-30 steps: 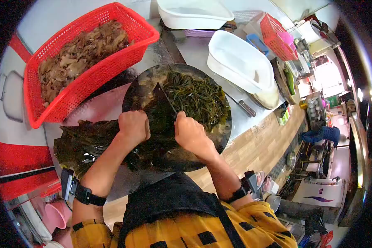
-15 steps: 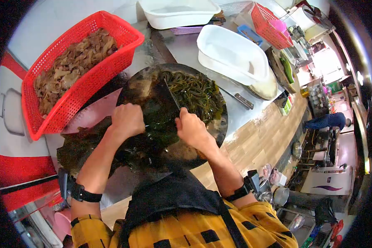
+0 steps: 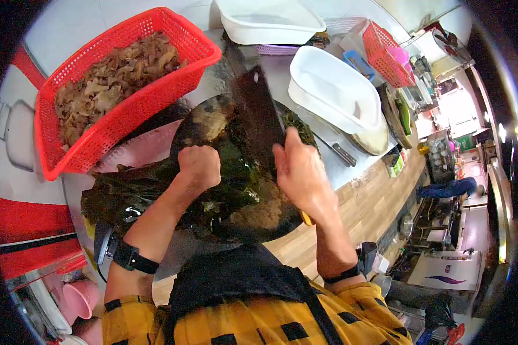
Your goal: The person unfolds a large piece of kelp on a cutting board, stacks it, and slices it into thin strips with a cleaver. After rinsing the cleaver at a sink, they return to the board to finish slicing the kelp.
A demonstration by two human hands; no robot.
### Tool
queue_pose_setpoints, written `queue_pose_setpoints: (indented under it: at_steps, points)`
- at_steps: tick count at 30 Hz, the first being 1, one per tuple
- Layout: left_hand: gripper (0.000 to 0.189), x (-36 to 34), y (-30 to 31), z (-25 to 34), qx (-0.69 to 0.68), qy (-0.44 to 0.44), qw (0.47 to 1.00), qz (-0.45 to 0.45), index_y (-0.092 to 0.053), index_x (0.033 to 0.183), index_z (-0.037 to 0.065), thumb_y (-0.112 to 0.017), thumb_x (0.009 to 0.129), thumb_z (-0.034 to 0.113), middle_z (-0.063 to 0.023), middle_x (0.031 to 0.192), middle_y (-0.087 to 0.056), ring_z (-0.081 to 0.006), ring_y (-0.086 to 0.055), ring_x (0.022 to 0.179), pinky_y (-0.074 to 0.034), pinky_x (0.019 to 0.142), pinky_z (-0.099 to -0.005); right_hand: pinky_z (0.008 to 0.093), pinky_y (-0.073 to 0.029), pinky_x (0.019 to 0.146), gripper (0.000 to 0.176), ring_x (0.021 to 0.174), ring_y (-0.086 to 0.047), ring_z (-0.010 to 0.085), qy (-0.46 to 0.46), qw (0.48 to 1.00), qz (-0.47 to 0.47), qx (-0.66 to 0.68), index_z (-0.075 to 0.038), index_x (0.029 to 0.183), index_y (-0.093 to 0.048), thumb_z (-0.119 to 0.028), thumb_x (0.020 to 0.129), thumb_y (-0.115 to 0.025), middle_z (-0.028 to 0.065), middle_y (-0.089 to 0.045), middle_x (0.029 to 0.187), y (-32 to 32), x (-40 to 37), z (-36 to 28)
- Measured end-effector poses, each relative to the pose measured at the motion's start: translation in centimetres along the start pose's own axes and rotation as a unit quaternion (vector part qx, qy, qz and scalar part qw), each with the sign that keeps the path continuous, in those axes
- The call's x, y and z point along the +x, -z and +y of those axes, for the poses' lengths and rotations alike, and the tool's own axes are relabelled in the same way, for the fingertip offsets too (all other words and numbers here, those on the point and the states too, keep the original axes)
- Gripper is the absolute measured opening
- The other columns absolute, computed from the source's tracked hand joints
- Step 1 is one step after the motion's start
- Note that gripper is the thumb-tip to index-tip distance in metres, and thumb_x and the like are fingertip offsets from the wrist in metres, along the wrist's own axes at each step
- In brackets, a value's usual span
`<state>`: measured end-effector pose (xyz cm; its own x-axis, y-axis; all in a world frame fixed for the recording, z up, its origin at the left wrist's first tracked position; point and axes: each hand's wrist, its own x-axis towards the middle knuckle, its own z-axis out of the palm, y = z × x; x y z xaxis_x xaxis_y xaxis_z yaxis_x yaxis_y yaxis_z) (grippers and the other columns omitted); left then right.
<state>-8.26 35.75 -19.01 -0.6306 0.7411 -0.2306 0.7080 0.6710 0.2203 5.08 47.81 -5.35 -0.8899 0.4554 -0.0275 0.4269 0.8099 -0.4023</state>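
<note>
My right hand [image 3: 306, 172] is closed round the handle of a cleaver [image 3: 258, 118], its broad dark blade slanting up and left over the round chopping board [image 3: 265, 221]. My left hand [image 3: 200, 165] is a fist pressed down on dark green kelp [image 3: 129, 198], left of the blade; its fingertips are hidden. The wet kelp sheets spread over the board and past its left edge. Beyond the blade, partly hidden by it, lie cut kelp strips [image 3: 296, 123].
A red basket [image 3: 138, 103] of brownish sliced food stands at the upper left. White tubs [image 3: 334, 86] sit behind the board. A knife [image 3: 342, 154] lies on the metal counter at the right. Another person [image 3: 452, 190] bends over far right.
The cleaver has lifted and turned so its broad face shows, now covering much of the cut strips. Both hands appear slightly further right; the whole view has shifted.
</note>
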Motion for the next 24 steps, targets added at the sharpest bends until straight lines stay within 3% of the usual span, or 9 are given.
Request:
queue_pose_setpoints:
  at_steps: [2, 5, 8, 11, 14, 17, 19, 22, 24]
  points:
    - [0.016, -0.1, 0.2, 0.3, 0.000, 0.004, 1.000, -0.017, -0.067, 0.073, 0.004, -0.062, 0.063, 0.016, -0.0173, 0.075, -0.068, -0.0338, -0.068, 0.072, -0.055, 0.067, -0.0435, 0.0530, -0.045, 0.055, 0.018, 0.063, -0.058, 0.0454, 0.013, 0.998, 0.066, -0.015, 0.002, 0.091, -0.042, -0.014, 0.092, -0.050, 0.0279, -0.056, 0.063, -0.1, -0.1, -1.0]
    - [0.015, -0.1, 0.1, 0.3, 0.017, -0.001, 1.000, -0.014, -0.067, 0.072, 0.004, -0.063, 0.063, 0.016, -0.0174, 0.075, -0.068, -0.0338, -0.068, 0.071, -0.055, 0.066, -0.0439, 0.0503, -0.049, 0.055, 0.020, 0.064, -0.061, 0.0425, 0.017, 0.980, -0.057, -0.192, 0.007, 0.091, -0.044, -0.012, 0.090, -0.051, 0.0261, -0.059, 0.066, -7.9, 0.4, 1.7]
    - [0.016, -0.7, 0.4, 0.1, 0.010, -0.024, 1.000, 0.016, -0.067, 0.071, 0.005, -0.064, 0.063, 0.017, -0.0166, 0.075, -0.068, -0.0324, -0.068, 0.070, -0.055, 0.064, -0.0429, 0.0496, -0.050, 0.057, 0.020, 0.065, -0.062, 0.0428, 0.055, 0.990, -0.060, -0.118, 0.006, 0.093, -0.045, -0.012, 0.090, -0.050, 0.0246, -0.061, 0.067, -9.0, 1.4, 3.9]
    - [0.016, -0.3, -1.1, -0.3, 0.006, -0.024, 0.997, 0.074, -0.068, 0.070, 0.005, -0.066, 0.062, 0.019, -0.0151, 0.075, -0.068, -0.0314, -0.068, 0.070, -0.055, 0.064, -0.0415, 0.0508, -0.050, 0.058, 0.020, 0.069, -0.063, 0.0420, 0.015, 0.994, -0.059, -0.095, 0.005, 0.093, -0.045, -0.014, 0.090, -0.051, 0.0254, -0.060, 0.068, -4.0, 1.3, 1.4]
    - [0.016, 0.0, -0.8, -0.1, 0.004, 0.001, 1.000, 0.019, -0.068, 0.069, 0.006, -0.066, 0.061, 0.019, -0.0150, 0.073, -0.067, -0.0320, -0.068, 0.069, -0.055, 0.062, -0.0418, 0.0515, -0.049, 0.059, 0.020, 0.069, -0.062, 0.0428, -0.027, 0.997, -0.025, -0.068, 0.004, 0.094, -0.045, -0.014, 0.089, -0.052, 0.0250, -0.061, 0.069, -3.4, 0.3, -0.3]
    - [0.013, -0.6, 1.0, 0.5, 0.047, -0.004, 0.999, -0.025, -0.072, 0.076, 0.010, -0.064, 0.068, 0.017, -0.0098, 0.080, -0.069, -0.0262, -0.068, 0.079, -0.053, 0.066, -0.0379, 0.0522, -0.049, 0.063, 0.019, 0.072, -0.061, 0.0443, 0.008, 0.992, -0.102, -0.071, 0.003, 0.091, -0.046, -0.014, 0.089, -0.052, 0.0248, -0.062, 0.073, -9.3, 0.6, 3.9]
    - [0.013, -1.0, 0.1, 0.3, 0.046, -0.015, 0.998, -0.026, -0.072, 0.075, 0.010, -0.063, 0.069, 0.017, -0.0096, 0.079, -0.069, -0.0261, -0.068, 0.077, -0.053, 0.065, -0.0379, 0.0527, -0.049, 0.065, 0.017, 0.073, -0.060, 0.0452, 0.025, 0.995, -0.073, -0.063, 0.003, 0.089, -0.046, -0.014, 0.088, -0.052, 0.0252, -0.061, 0.073, -7.9, 1.1, 4.2]
    - [0.017, -0.4, -1.4, -0.2, 0.013, -0.029, 0.994, 0.101, -0.067, 0.066, 0.006, -0.062, 0.062, 0.021, -0.0169, 0.072, -0.067, -0.0335, -0.067, 0.066, -0.055, 0.063, -0.0444, 0.0532, -0.048, 0.062, 0.017, 0.072, -0.060, 0.0455, 0.009, 0.998, -0.047, -0.051, 0.002, 0.092, -0.045, -0.014, 0.090, -0.051, 0.0257, -0.061, 0.072, -2.8, 0.9, 0.7]
    - [0.014, -0.7, -0.7, 0.2, 0.018, -0.011, 0.999, 0.048, -0.069, 0.071, 0.009, -0.062, 0.066, 0.020, -0.0126, 0.076, -0.068, -0.0291, -0.068, 0.072, -0.054, 0.064, -0.0401, 0.0534, -0.048, 0.060, 0.019, 0.072, -0.060, 0.0461, -0.033, 0.999, -0.021, -0.025, 0.002, 0.093, -0.042, -0.015, 0.090, -0.051, 0.0268, -0.061, 0.072, -2.7, 0.6, -0.2]
